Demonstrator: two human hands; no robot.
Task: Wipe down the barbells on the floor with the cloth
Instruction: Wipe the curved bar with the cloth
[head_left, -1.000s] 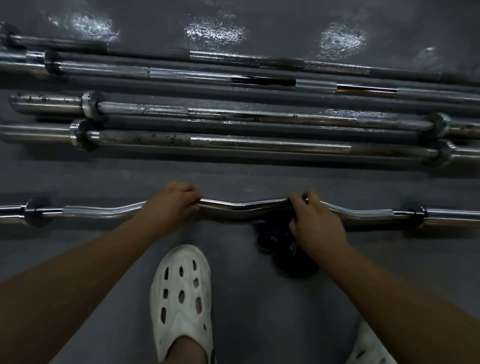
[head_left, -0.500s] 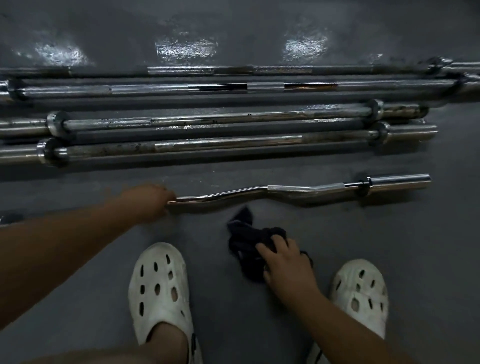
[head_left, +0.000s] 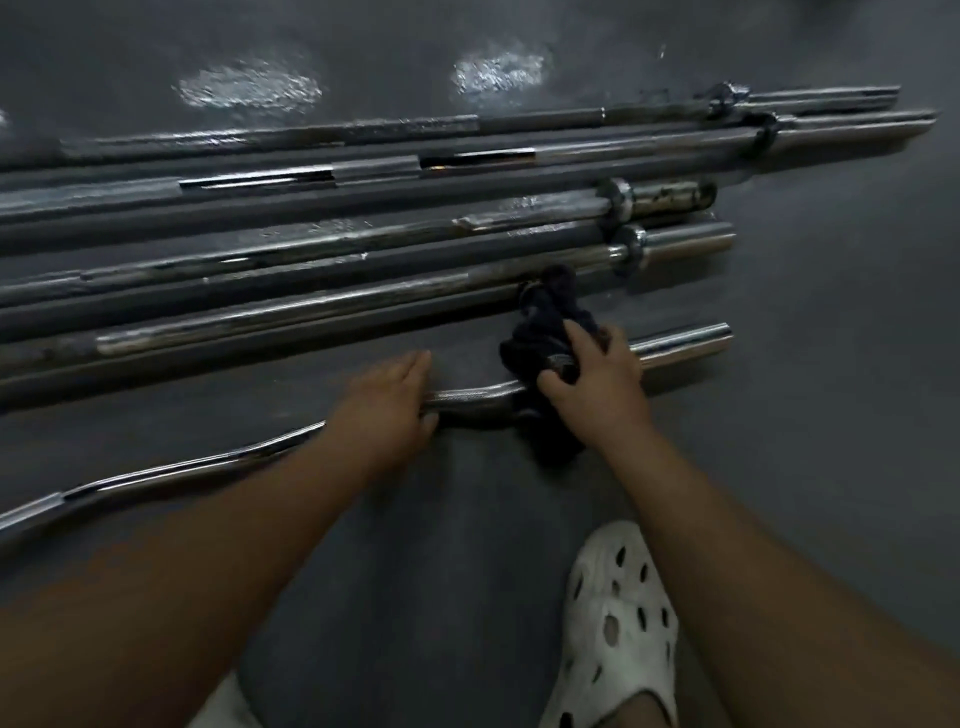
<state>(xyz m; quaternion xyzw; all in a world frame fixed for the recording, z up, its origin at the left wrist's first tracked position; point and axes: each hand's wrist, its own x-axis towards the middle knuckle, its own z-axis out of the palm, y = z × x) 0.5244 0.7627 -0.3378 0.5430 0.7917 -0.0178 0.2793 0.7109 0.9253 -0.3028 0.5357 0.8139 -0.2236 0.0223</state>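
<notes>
Head view. EZ curl bar, chromed, lying on the dark floor nearest the person, its right sleeve bare. Dark cloth bunched over the bar just inside that sleeve, with the right hand on top, fingers curled and clamped on the cloth. Just beside it, the left hand rests on the knurled bend, fingers fairly straight and together, gripping nothing. Four straight barbells lie parallel beyond, apart from both hands, with dull, rusty patches. White clog at lower right. Progress, judged: wiping is under way on the curl bar; whether the straight bars are done cannot be told.
</notes>
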